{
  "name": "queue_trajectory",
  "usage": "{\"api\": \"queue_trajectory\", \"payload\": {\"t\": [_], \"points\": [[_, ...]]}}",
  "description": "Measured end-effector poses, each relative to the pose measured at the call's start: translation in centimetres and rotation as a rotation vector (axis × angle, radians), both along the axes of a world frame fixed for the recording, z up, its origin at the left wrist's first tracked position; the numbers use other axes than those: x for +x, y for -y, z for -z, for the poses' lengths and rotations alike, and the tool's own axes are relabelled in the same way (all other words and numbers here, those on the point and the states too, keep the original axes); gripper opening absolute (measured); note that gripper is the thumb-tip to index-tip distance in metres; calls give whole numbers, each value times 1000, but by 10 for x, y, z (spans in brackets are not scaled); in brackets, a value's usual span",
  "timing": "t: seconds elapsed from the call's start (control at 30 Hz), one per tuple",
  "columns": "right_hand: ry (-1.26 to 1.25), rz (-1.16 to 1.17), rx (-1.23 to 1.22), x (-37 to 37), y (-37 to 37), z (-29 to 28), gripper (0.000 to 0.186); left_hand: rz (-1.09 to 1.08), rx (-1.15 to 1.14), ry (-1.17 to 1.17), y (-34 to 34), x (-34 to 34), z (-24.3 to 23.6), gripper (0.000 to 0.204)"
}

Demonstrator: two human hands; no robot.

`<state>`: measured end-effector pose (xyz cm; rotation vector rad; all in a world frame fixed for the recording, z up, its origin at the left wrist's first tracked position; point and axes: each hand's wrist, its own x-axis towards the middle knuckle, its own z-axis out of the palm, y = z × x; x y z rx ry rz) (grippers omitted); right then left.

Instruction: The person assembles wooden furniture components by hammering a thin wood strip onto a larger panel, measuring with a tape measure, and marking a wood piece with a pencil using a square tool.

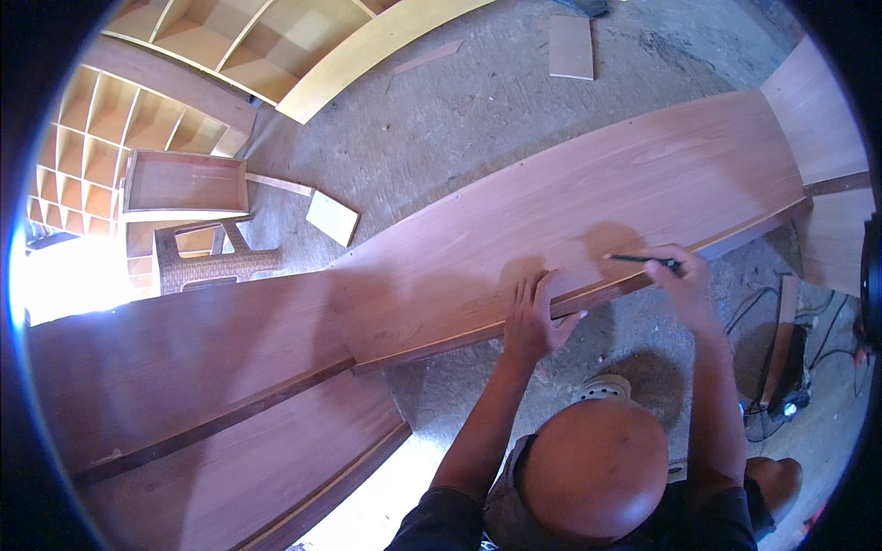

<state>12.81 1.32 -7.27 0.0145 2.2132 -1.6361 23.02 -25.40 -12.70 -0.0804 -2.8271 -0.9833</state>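
Note:
My right hand point(682, 275) is closed round a slim dark pen point(632, 259), its tip pointing left just over the wooden board point(459, 257). Whether the tip touches the surface I cannot tell. The board is long, reddish-brown and wide, with a raised strip point(602, 292) along its near edge. My left hand point(535, 317) lies over that strip, fingers stretched onto the board and thumb spread along the near side. It holds nothing.
A panel point(822, 119) stands at the board's right end, and more joined panels point(202, 367) run to the left. Beyond are a woven-pattern stool point(216, 260), a drawer point(188, 184), a white block point(333, 218) and yellowish shelving point(220, 41). Cables point(831, 321) lie at right.

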Motion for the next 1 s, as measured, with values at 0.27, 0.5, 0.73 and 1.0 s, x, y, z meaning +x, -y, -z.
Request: {"api": "queue_trajectory", "payload": {"t": [0.27, 0.5, 0.73, 1.0], "points": [[-1, 465, -473, -4, -87, 32, 20, 108, 33, 27, 0, -4, -1, 33], [-32, 628, -367, -1, -115, 28, 17, 162, -11, -21, -5, -11, 0, 35], [-117, 780, -298, 5, -140, 26, 15, 190, 13, -36, -18, -15, 3, 36], [-183, 867, -374, 15, -176, 22, 17, 168, 29, -9, -32, -21, 5, 36]]}}
